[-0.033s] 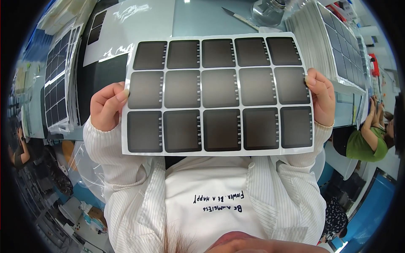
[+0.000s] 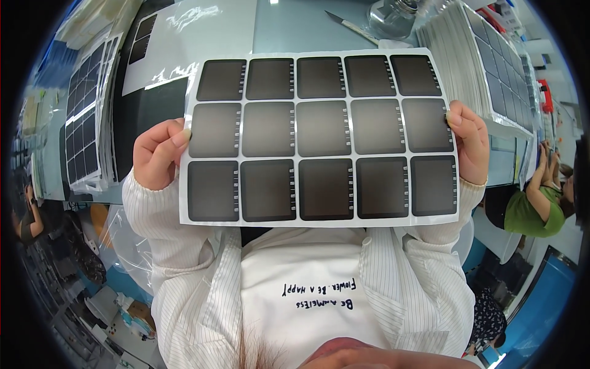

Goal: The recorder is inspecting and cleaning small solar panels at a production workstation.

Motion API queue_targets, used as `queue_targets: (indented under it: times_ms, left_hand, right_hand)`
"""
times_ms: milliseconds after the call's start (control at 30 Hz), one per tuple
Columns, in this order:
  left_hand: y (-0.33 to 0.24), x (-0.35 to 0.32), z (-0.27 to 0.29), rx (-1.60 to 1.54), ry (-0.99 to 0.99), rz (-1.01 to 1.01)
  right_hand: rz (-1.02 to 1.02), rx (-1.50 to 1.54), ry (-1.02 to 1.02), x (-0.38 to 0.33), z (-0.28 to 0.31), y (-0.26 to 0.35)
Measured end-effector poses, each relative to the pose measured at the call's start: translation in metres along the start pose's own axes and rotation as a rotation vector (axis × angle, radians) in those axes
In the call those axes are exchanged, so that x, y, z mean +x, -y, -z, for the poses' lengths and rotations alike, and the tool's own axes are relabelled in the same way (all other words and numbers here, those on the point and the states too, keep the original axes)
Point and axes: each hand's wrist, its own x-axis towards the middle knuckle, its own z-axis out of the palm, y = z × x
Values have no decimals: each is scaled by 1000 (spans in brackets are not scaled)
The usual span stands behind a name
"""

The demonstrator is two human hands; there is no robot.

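A white sheet of dark rounded-square labels (image 2: 324,128), laid out in three rows, is stretched between my hands above the table's near edge. My left hand (image 2: 161,150) pinches its left edge between thumb and fingers. At the opposite edge, my right hand (image 2: 468,141) grips it the same way, the thumb on the face. The sheet is nearly flat, and light glints off its middle row. Its underside and my fingertips behind it are hidden.
A tall stack of similar sheets (image 2: 452,67) stands at the right, another stack (image 2: 92,117) at the left. A craft knife (image 2: 353,27) lies behind, beside a clear glass jar (image 2: 393,17). A glossy white sheet (image 2: 215,37) covers the back left. Other people sit at both sides.
The label sheet and both hands have shifted very slightly to the right. My grip on it is the same.
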Motion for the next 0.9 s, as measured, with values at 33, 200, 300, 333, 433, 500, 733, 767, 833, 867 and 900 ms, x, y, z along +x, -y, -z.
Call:
queue_targets:
  times_ms: [33, 200, 300, 333, 433, 500, 733, 767, 833, 867, 900]
  left_hand:
    - [1, 1, 0, 4, 8, -22]
    - [0, 1, -2, 27, 20, -41]
    - [0, 1, -2, 40, 42, -58]
    - [-1, 0, -2, 40, 51, -72]
    - [-4, -2, -4, 57, 44, -91]
    - [-9, -3, -7, 110, 34, -139]
    - [-23, -7, -19, 560, -150, -474]
    - [-23, -8, -21, 576, -174, -548]
    - [-26, -7, -26, 608, -217, -620]
    - [-28, -6, -28, 643, -259, -670]
    - [-30, -5, -29, 649, -270, -690]
  right_hand:
    - [-14, -13, 5, 0, 4, 0]
    - [37, -36, -26, -1, 2, -2]
    - [38, -32, -15, -2, 4, -1]
    - [39, -42, -4, -2, 5, 0]
    - [22, -48, -11, -5, 7, 4]
    - [56, -65, -8, -7, 5, 5]
    - [388, -490, -109, -10, -2, 4]
    - [456, -509, -136, -12, -6, 4]
    - [556, -519, -164, -11, -7, 4]
    - [569, -521, -164, -9, -6, 4]
    - [621, -525, -179, -8, -6, 5]
